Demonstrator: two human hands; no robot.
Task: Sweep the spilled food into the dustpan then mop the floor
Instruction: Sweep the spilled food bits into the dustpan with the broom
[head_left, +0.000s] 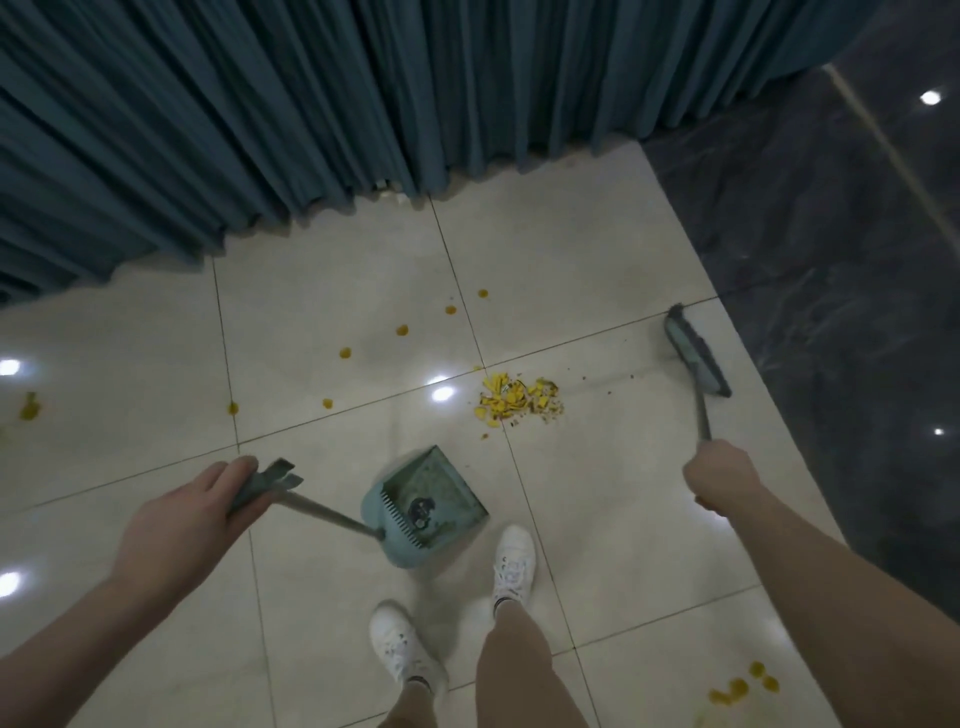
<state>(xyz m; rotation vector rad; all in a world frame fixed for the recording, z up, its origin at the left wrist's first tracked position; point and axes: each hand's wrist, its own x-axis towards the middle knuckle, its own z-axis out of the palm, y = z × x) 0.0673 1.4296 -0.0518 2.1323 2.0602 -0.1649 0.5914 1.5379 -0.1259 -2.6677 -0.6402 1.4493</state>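
Note:
A pile of yellow food scraps (517, 402) lies on the pale floor tiles ahead of my feet. My left hand (208, 506) grips the handle of a teal dustpan (423, 506), which sits on the floor just below and left of the pile, with dark debris inside it. My right hand (719, 480) is closed around the thin handle of a teal broom (693, 351). The broom head rests on the floor to the right of the pile, apart from it. Orange-yellow drips (402, 330) dot the tiles further left and beyond.
A teal curtain (311, 114) hangs along the far side, touching the floor. Dark marble flooring (831, 234) borders the tiles on the right. More yellow smears lie at the far left (28, 408) and near right (743, 688). My white shoes (511, 564) stand behind the dustpan.

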